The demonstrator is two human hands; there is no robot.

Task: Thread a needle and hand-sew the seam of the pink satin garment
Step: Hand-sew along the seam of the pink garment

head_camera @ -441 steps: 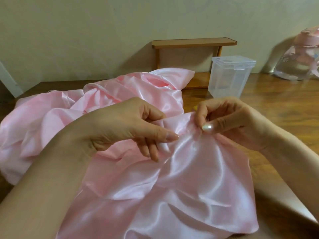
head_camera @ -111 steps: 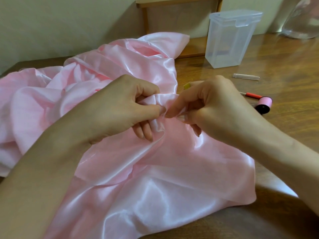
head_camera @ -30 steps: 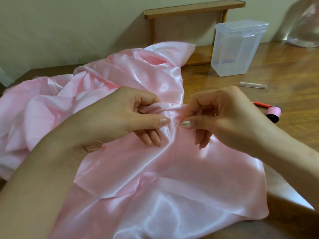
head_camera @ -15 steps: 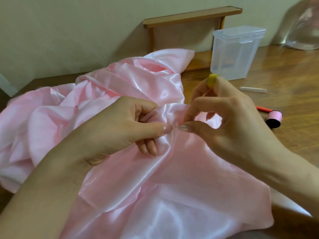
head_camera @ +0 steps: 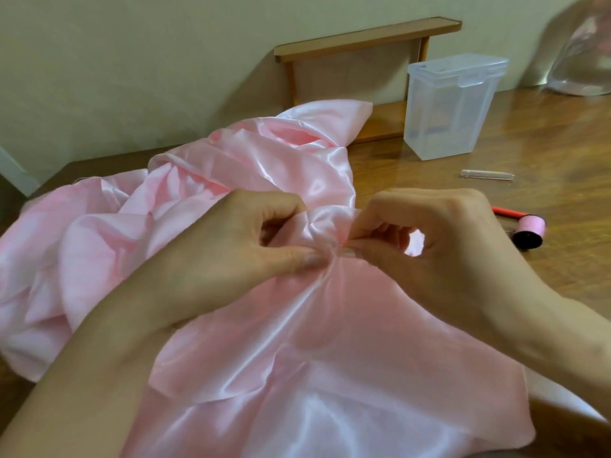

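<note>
Pinching the pink satin garment (head_camera: 297, 375), curled left hand (head_camera: 231, 249) and right hand (head_camera: 446, 256) hold its fold crosswise.

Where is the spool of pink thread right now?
In the head view the pink thread spool lies on the wooden table at the right, just beyond the right hand, beside a red-handled tool, with the clear plastic box farther back.

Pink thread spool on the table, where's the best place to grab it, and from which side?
Probably pinch the thread spool across its pink wound middle, coming from above on its right. It lies on its side, and a red tool lies close on its left.
</note>
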